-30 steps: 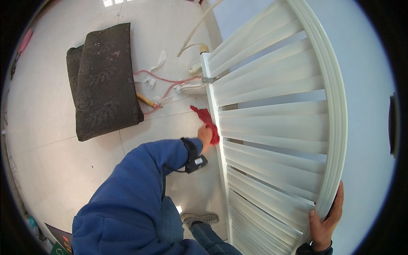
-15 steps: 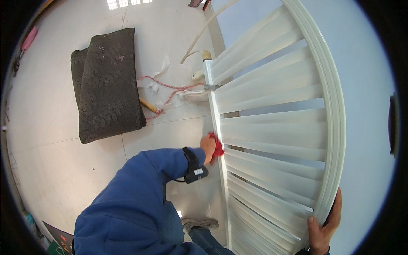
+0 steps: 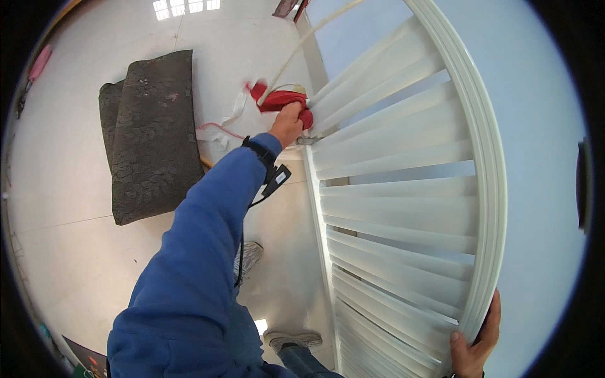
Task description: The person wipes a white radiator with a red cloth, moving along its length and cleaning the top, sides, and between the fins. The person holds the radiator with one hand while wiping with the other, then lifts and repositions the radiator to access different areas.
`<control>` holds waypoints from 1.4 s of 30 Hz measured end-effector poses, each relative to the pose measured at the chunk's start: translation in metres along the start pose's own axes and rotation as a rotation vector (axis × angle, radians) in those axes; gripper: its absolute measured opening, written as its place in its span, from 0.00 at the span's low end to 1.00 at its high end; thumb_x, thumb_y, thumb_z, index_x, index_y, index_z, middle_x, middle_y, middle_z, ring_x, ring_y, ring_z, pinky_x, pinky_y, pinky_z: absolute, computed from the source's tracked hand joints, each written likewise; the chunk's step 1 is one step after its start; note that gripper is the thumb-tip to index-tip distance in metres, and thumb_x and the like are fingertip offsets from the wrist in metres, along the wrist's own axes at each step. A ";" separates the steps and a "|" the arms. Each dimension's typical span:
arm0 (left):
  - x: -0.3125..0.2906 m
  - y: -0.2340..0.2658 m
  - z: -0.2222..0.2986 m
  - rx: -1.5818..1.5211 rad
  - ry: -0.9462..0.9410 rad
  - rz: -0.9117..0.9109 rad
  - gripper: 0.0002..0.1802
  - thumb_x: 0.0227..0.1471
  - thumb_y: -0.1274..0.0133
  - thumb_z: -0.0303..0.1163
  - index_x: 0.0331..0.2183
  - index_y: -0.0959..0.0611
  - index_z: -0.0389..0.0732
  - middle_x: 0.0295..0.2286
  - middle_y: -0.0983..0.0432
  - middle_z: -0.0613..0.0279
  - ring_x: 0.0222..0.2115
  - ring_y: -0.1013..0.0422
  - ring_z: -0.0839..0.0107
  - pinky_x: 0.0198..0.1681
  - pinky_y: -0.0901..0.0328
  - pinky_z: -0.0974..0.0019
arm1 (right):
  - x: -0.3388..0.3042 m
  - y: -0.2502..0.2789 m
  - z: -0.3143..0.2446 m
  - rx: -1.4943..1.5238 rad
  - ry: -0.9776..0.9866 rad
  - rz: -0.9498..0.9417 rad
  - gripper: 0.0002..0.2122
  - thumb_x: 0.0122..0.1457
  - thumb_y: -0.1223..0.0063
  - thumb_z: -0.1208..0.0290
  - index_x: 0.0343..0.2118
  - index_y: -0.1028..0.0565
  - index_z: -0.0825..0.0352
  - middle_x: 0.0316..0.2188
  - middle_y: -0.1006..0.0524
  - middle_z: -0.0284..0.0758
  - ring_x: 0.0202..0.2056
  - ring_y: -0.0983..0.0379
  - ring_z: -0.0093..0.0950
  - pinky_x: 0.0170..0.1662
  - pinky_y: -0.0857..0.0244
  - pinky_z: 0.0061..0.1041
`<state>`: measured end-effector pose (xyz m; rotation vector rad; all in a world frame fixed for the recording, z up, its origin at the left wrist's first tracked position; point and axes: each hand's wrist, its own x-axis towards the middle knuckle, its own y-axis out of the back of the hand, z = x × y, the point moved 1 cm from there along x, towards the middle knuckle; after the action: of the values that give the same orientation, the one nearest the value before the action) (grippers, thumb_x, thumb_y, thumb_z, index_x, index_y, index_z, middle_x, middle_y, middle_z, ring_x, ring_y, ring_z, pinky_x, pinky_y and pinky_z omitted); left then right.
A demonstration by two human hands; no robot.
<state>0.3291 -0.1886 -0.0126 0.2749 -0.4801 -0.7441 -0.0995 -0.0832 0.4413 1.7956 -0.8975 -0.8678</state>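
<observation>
A white slatted panel [image 3: 485, 157], like a bed headboard, stands at an angle from the upper middle to the lower right. At the far end of its thin left rail [image 3: 318, 214], my left hand [image 3: 288, 124] grips a red cloth [image 3: 277, 101]. The cloth lies over the rail's end, and its loose tail hangs out to the left, smeared by motion. My right hand [image 3: 472, 349] is wrapped round the thick outer rail at the lower right, thumb on the near face, the other fingers partly hidden behind it.
A folded dark patterned mat [image 3: 151, 135] lies on the pale tiled floor [image 3: 69, 183] at left. Red-and-white cord [image 3: 220, 129] and white scraps are beside it. A pale cable [image 3: 302, 44] runs near the cloth. A light blue wall [image 3: 535, 189] rises at right.
My left hand has slid the red cloth from the middle of the thin rail up to its far end. A foot has come into view below. My right hand keeps its hold.
</observation>
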 end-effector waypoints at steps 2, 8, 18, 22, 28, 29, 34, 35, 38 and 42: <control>0.001 -0.012 -0.004 0.037 -0.033 -0.022 0.12 0.51 0.51 0.25 0.40 0.25 0.36 0.36 0.26 0.40 0.43 0.31 0.40 0.47 0.35 0.50 | -0.002 -0.001 0.001 -0.015 -0.010 -0.001 0.39 0.52 0.40 0.75 0.65 0.47 0.76 0.65 0.43 0.49 0.65 0.46 0.39 0.67 0.53 0.36; -0.022 0.011 -0.007 0.034 -0.078 -0.254 0.13 0.50 0.51 0.18 0.40 0.24 0.38 0.36 0.26 0.41 0.41 0.30 0.41 0.43 0.34 0.51 | 0.000 0.000 0.003 -0.005 0.010 -0.002 0.39 0.52 0.41 0.77 0.66 0.48 0.76 0.65 0.43 0.49 0.65 0.46 0.38 0.67 0.53 0.35; -0.007 -0.018 -0.010 0.136 0.021 -0.187 0.10 0.51 0.50 0.25 0.37 0.27 0.34 0.38 0.28 0.39 0.42 0.32 0.41 0.45 0.37 0.46 | 0.001 -0.006 0.006 0.050 0.003 0.077 0.44 0.42 0.46 0.73 0.67 0.49 0.74 0.63 0.40 0.46 0.63 0.42 0.36 0.66 0.52 0.36; -0.023 -0.010 -0.004 0.127 0.001 -0.190 0.07 0.52 0.51 0.25 0.35 0.27 0.35 0.37 0.27 0.41 0.42 0.31 0.41 0.45 0.36 0.47 | 0.003 -0.004 0.003 0.050 0.007 0.086 0.45 0.39 0.48 0.74 0.67 0.49 0.74 0.62 0.38 0.46 0.62 0.41 0.37 0.65 0.51 0.37; -0.024 -0.001 -0.007 -0.142 0.007 -0.125 0.13 0.52 0.43 0.24 0.42 0.20 0.36 0.32 0.21 0.51 0.33 0.26 0.62 0.38 0.32 0.63 | 0.003 -0.006 0.000 0.140 -0.029 0.081 0.45 0.39 0.48 0.75 0.66 0.48 0.74 0.61 0.37 0.46 0.61 0.40 0.37 0.65 0.50 0.37; -0.021 -0.002 -0.016 -0.279 0.174 -0.182 0.16 0.52 0.46 0.20 0.45 0.19 0.37 0.30 0.20 0.53 0.31 0.26 0.63 0.37 0.31 0.63 | 0.005 -0.006 0.002 0.131 -0.034 0.079 0.45 0.38 0.47 0.75 0.66 0.48 0.74 0.60 0.37 0.46 0.60 0.39 0.37 0.65 0.49 0.37; -0.011 0.007 -0.089 -0.176 0.579 0.179 0.12 0.55 0.52 0.30 0.37 0.18 0.35 0.33 0.20 0.43 0.35 0.23 0.54 0.39 0.30 0.58 | 0.011 -0.008 0.010 0.149 -0.035 0.104 0.45 0.38 0.47 0.75 0.66 0.48 0.74 0.59 0.36 0.46 0.59 0.38 0.37 0.64 0.48 0.36; -0.011 0.003 -0.100 -0.371 0.609 0.178 0.12 0.55 0.53 0.31 0.36 0.19 0.35 0.32 0.20 0.43 0.35 0.23 0.52 0.38 0.30 0.57 | 0.011 -0.009 0.010 0.146 -0.040 0.097 0.45 0.38 0.47 0.75 0.66 0.48 0.74 0.59 0.36 0.46 0.59 0.39 0.37 0.64 0.48 0.36; -0.018 -0.016 -0.103 -0.239 0.305 -0.020 0.11 0.52 0.55 0.30 0.31 0.20 0.34 0.30 0.22 0.42 0.34 0.25 0.47 0.38 0.30 0.54 | 0.010 -0.005 0.003 0.110 -0.047 0.066 0.45 0.39 0.47 0.75 0.66 0.48 0.75 0.59 0.36 0.46 0.60 0.38 0.37 0.64 0.48 0.35; -0.044 -0.037 -0.067 -0.416 0.543 -0.088 0.12 0.49 0.54 0.26 0.34 0.18 0.33 0.29 0.21 0.44 0.34 0.26 0.47 0.39 0.30 0.53 | 0.013 -0.002 -0.002 0.081 -0.068 0.088 0.44 0.40 0.46 0.73 0.66 0.48 0.76 0.59 0.36 0.47 0.60 0.38 0.36 0.64 0.48 0.35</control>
<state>0.3140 -0.1794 -0.0991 0.0986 0.2037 -0.7993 -0.0909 -0.0925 0.4383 1.7901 -1.0604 -0.8514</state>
